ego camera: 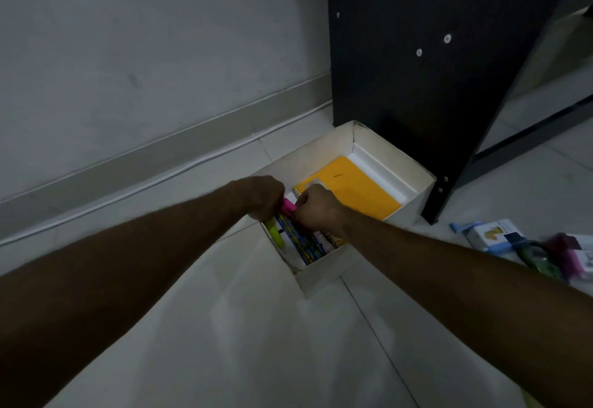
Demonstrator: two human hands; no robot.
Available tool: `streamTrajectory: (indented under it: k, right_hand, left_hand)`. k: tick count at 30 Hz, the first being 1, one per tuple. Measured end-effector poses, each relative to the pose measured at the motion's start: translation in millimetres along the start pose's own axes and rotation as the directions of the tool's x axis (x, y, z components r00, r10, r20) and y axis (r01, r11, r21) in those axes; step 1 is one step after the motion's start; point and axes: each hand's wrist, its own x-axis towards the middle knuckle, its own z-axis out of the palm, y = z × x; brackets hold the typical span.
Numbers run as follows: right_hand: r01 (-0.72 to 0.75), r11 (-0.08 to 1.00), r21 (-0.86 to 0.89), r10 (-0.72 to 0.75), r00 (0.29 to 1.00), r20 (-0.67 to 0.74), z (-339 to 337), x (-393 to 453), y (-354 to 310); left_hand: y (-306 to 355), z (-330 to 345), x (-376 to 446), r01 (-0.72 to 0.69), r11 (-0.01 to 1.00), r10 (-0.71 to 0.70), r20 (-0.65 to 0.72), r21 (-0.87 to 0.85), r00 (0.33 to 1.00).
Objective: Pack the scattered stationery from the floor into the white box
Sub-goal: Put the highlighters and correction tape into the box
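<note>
Both my hands are down in the open white cardboard box (414,197) now, left hand (264,197) curled round the pink and lime-green highlighter pens (282,215), right hand (317,205) fisted on the bundle, tucking them beside the flat yellow notebook (359,192) so they lie snug.

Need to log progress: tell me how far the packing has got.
Done: a yellow notebook lies in the white box. In hand: the left hand grips pink and green highlighters over the box; the right hand is curled beside them. Left: small items on the floor to the right.
</note>
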Motion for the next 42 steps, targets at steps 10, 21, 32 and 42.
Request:
streamTrajectory:
  k: [10,21,32,42]
  right_hand:
    - [-0.012,0.999,0.046,0.007,0.996,0.094,22,-4,-17]
    - [0.043,0.991,-0.125,-0.028,0.993,0.118,24,-8,-21]
    - [0.061,0.972,-0.225,-0.043,0.996,0.084,23,-9,-13]
    - [0.005,0.992,-0.128,-0.002,1.000,0.021,-6,3,5]
  left_hand:
    - [-16,-15,-12,0.043,0.992,-0.047,-0.028,-0.116,0.999]
    - [-16,0,-8,0.018,0.994,-0.012,0.052,-0.109,0.999]
    - [4,-4,1,0.099,0.992,-0.103,0.061,0.073,0.993]
    - [1,1,10,-0.076,0.994,0.078,0.026,-0.083,0.997]
